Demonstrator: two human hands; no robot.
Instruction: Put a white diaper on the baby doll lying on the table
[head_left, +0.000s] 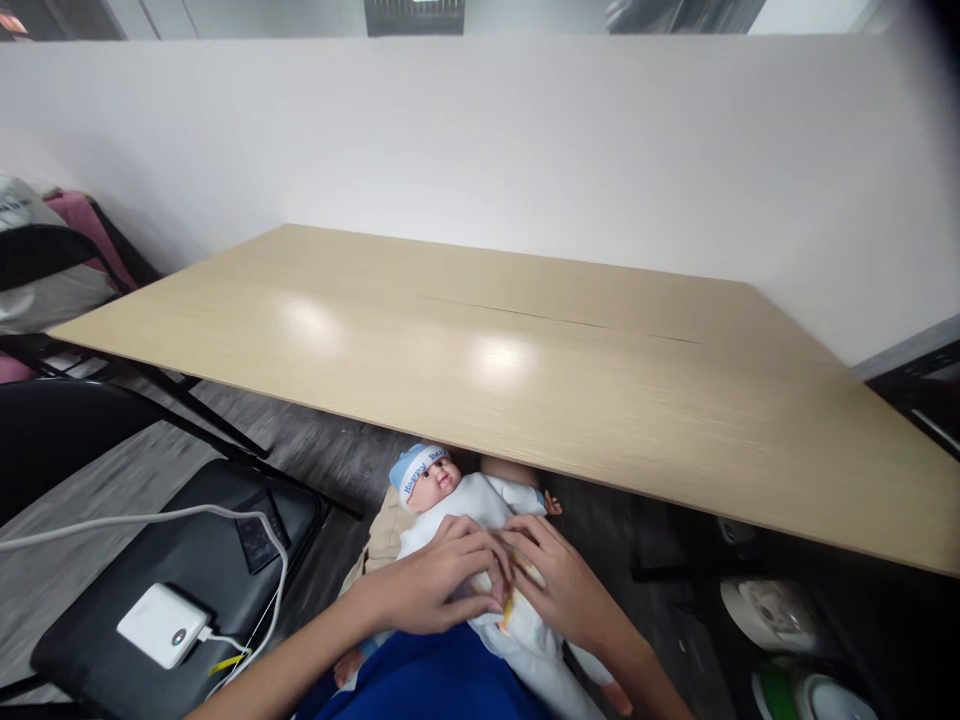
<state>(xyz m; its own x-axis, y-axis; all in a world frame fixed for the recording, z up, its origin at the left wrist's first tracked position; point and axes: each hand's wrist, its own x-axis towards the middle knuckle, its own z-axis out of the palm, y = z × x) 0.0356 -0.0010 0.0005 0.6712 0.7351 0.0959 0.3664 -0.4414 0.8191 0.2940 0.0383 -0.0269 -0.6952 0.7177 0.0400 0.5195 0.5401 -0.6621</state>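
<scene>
Doll (457, 505) lies on the lap, head at 11 o'clock, below the table (525, 360) edge. Left hand (431, 580) and right hand (559, 590) rest flat, fingers loose, on its white suit. Risk: unsupported doll may slide off.

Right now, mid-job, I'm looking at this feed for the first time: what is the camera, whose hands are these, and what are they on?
There is no machine here. The single picture comes from a camera worn on a person's head, looking forward and down. Both bare hands rest on a baby doll in a white outfit and blue cap, lying on the person's lap just below the edge of a pale wooden table. The left hand and right hand meet over the doll's belly, fingers on the cloth. To the left, a white power bank with a white cable lies on a black chair.
</scene>
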